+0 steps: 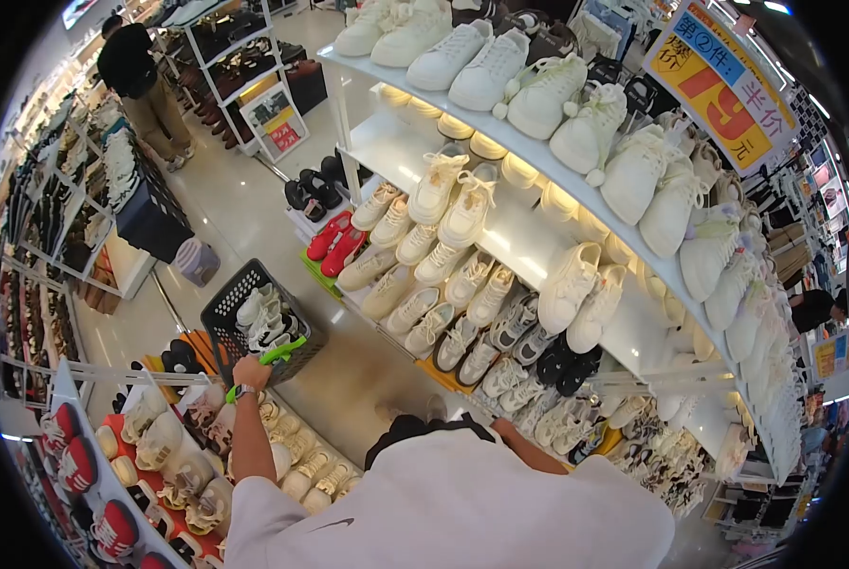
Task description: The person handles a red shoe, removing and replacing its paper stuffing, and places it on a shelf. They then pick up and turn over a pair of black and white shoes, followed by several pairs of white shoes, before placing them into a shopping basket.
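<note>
My left hand [251,373] is wrapped around the green handle [280,353] of a black shopping basket [223,318], with a watch on the wrist. Several white and grey sneakers [265,315] lie piled inside the basket. My right hand [503,430] hangs low at my side, close to the lower rows of sneakers [477,365], its fingers hidden from view. A pair of white shoes [581,296] stands on the lit middle shelf to the right.
A curved shelf [529,100] full of white shoes arcs overhead at the right, under a price sign [723,85]. Red shoes [337,245] sit at the display's far end. Shoe racks [145,455] line my left. A person [140,76] stands farther up the aisle, beyond a bucket [197,261].
</note>
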The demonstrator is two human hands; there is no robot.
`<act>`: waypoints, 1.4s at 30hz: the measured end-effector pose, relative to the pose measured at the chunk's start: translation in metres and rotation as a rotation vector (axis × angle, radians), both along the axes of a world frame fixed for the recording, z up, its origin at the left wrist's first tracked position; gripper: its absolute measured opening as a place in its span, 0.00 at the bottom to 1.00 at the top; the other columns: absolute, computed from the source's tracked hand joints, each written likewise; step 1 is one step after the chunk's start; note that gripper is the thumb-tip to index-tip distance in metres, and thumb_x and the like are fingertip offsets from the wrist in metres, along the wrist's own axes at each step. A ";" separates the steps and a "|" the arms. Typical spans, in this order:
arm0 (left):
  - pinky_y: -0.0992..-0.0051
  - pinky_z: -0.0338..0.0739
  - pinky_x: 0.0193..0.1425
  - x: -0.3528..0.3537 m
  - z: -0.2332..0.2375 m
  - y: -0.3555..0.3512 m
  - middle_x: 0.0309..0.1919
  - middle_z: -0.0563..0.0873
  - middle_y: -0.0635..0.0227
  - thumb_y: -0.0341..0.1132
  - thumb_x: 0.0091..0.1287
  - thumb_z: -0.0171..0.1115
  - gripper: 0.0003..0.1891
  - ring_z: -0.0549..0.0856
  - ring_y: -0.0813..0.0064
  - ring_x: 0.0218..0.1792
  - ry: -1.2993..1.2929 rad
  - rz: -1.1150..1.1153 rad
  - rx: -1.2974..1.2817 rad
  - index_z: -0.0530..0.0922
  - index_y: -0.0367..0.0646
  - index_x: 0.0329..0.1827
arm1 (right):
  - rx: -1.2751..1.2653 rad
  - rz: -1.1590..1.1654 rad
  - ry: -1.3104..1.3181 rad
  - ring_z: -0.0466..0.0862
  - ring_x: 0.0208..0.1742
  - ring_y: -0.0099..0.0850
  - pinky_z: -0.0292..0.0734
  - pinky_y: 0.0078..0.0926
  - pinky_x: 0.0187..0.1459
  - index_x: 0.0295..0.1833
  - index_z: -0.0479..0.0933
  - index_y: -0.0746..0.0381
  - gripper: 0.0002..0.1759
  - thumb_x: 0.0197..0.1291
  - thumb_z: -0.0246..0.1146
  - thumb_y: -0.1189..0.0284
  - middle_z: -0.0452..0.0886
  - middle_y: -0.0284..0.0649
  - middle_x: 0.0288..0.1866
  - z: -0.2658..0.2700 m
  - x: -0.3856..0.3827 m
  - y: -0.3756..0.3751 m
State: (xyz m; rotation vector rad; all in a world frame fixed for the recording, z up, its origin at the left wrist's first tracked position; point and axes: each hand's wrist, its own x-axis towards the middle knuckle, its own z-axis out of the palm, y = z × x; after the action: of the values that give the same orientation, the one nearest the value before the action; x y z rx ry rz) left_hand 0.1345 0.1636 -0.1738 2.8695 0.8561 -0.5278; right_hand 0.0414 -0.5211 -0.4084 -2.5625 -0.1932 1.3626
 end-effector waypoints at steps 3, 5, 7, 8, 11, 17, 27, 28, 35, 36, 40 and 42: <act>0.59 0.82 0.43 -0.002 -0.001 0.000 0.34 0.87 0.51 0.50 0.56 0.65 0.22 0.87 0.54 0.37 0.001 0.007 -0.002 0.83 0.36 0.37 | 0.189 -0.534 0.161 0.86 0.36 0.40 0.81 0.39 0.35 0.53 0.79 0.63 0.17 0.63 0.60 0.65 0.86 0.42 0.42 0.020 0.030 0.002; 0.59 0.82 0.44 -0.003 -0.001 -0.002 0.35 0.87 0.50 0.49 0.56 0.66 0.22 0.87 0.55 0.38 -0.018 -0.006 0.038 0.82 0.34 0.38 | 0.265 -0.913 0.176 0.87 0.33 0.31 0.80 0.29 0.28 0.47 0.81 0.63 0.13 0.63 0.60 0.66 0.86 0.41 0.37 0.058 0.046 0.011; 0.60 0.82 0.44 0.001 -0.001 0.000 0.35 0.87 0.50 0.49 0.56 0.66 0.22 0.87 0.55 0.38 0.016 0.019 -0.004 0.82 0.34 0.38 | 0.296 -0.903 0.157 0.86 0.32 0.30 0.80 0.29 0.28 0.47 0.80 0.64 0.14 0.63 0.61 0.66 0.86 0.41 0.38 0.066 0.052 0.021; 0.60 0.82 0.44 0.003 0.001 0.002 0.34 0.88 0.50 0.48 0.56 0.66 0.22 0.87 0.55 0.37 0.050 0.038 -0.037 0.82 0.34 0.37 | 0.335 -0.897 0.142 0.86 0.30 0.30 0.80 0.28 0.27 0.47 0.80 0.64 0.14 0.63 0.61 0.66 0.86 0.40 0.38 0.070 0.057 0.026; 0.61 0.83 0.43 0.006 -0.007 0.014 0.31 0.88 0.54 0.48 0.56 0.65 0.22 0.88 0.56 0.36 0.070 0.026 -0.098 0.83 0.34 0.36 | 0.345 -0.855 0.166 0.86 0.28 0.30 0.79 0.27 0.26 0.48 0.80 0.65 0.15 0.61 0.61 0.65 0.86 0.40 0.38 0.081 0.059 0.045; 0.60 0.82 0.44 0.010 0.003 0.027 0.26 0.88 0.56 0.49 0.55 0.65 0.21 0.88 0.56 0.34 0.056 -0.028 -0.298 0.85 0.34 0.31 | 0.226 -0.636 0.089 0.85 0.28 0.31 0.79 0.29 0.29 0.35 0.85 0.63 0.15 0.52 0.64 0.62 0.85 0.44 0.29 0.068 0.042 0.080; 0.54 0.81 0.45 0.019 -0.023 0.070 0.34 0.86 0.45 0.51 0.55 0.65 0.23 0.86 0.47 0.38 -0.127 -0.190 -0.247 0.84 0.34 0.32 | 0.277 -0.584 0.115 0.82 0.22 0.29 0.76 0.29 0.24 0.38 0.83 0.65 0.14 0.57 0.63 0.64 0.85 0.40 0.32 0.074 0.089 0.225; 0.54 0.81 0.45 0.021 -0.021 0.073 0.34 0.86 0.45 0.51 0.55 0.65 0.23 0.86 0.47 0.38 -0.123 -0.194 -0.251 0.84 0.34 0.32 | 0.314 -0.601 0.092 0.83 0.24 0.30 0.77 0.27 0.26 0.40 0.83 0.66 0.15 0.59 0.63 0.64 0.85 0.39 0.32 0.077 0.096 0.243; 0.54 0.81 0.45 0.039 -0.018 0.093 0.31 0.86 0.44 0.48 0.56 0.63 0.21 0.86 0.47 0.37 -0.136 -0.195 -0.248 0.85 0.34 0.31 | 0.480 -0.443 -0.008 0.87 0.34 0.28 0.80 0.25 0.41 0.46 0.81 0.69 0.15 0.61 0.63 0.68 0.87 0.42 0.37 0.093 0.101 0.343; 0.54 0.81 0.45 0.043 -0.015 0.095 0.31 0.86 0.44 0.48 0.56 0.63 0.21 0.86 0.47 0.37 -0.127 -0.194 -0.254 0.85 0.34 0.31 | 0.472 -0.446 0.000 0.87 0.34 0.28 0.80 0.25 0.41 0.46 0.81 0.69 0.15 0.61 0.63 0.68 0.87 0.42 0.37 0.097 0.101 0.347; 0.54 0.81 0.45 0.055 -0.011 0.103 0.31 0.86 0.43 0.48 0.56 0.64 0.21 0.86 0.45 0.37 -0.121 -0.140 -0.270 0.84 0.33 0.32 | 0.587 -0.592 0.091 0.87 0.35 0.28 0.80 0.25 0.41 0.48 0.81 0.67 0.14 0.60 0.64 0.71 0.86 0.41 0.39 0.103 0.105 0.355; 0.54 0.81 0.44 0.060 -0.013 0.106 0.32 0.86 0.43 0.47 0.56 0.64 0.20 0.86 0.45 0.36 -0.162 -0.138 -0.248 0.85 0.33 0.31 | 0.584 -0.664 0.106 0.86 0.34 0.27 0.80 0.25 0.41 0.48 0.81 0.66 0.13 0.57 0.67 0.73 0.86 0.40 0.38 0.108 0.109 0.349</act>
State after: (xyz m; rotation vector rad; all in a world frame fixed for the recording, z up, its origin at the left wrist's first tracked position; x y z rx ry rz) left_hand 0.1942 0.2693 -0.1871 2.7091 0.5303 -0.3769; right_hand 0.1503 -0.1720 -0.3001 -1.8201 0.2318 0.9868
